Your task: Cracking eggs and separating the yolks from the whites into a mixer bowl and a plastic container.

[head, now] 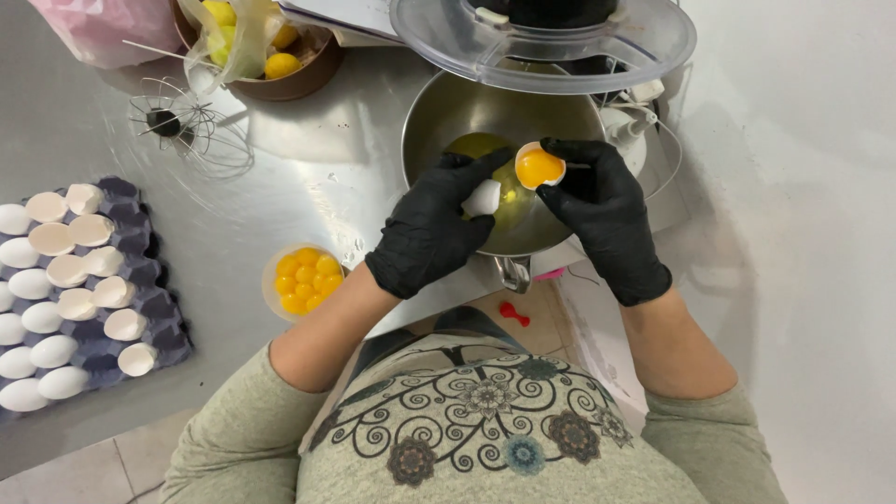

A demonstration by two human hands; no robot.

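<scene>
A steel worktop (280, 159) carries a mixer bowl (448, 117) at the far right. Over it, the right hand (602, 215) in a black glove pinches a half eggshell (539, 168) cupping a yolk; the left hand (434, 229) pinches the empty half shell (483, 199). A small bowl of yolks (305, 278) sits near left, an egg tray (140, 271) further left.

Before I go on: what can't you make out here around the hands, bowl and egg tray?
Head view only:
- Bowl far rim: hidden by the clear lid.
- Left hand: covers most of its empty shell.
- Egg tray: cut off by the left edge.
- Brown bowl: cut off by the top edge.
</scene>
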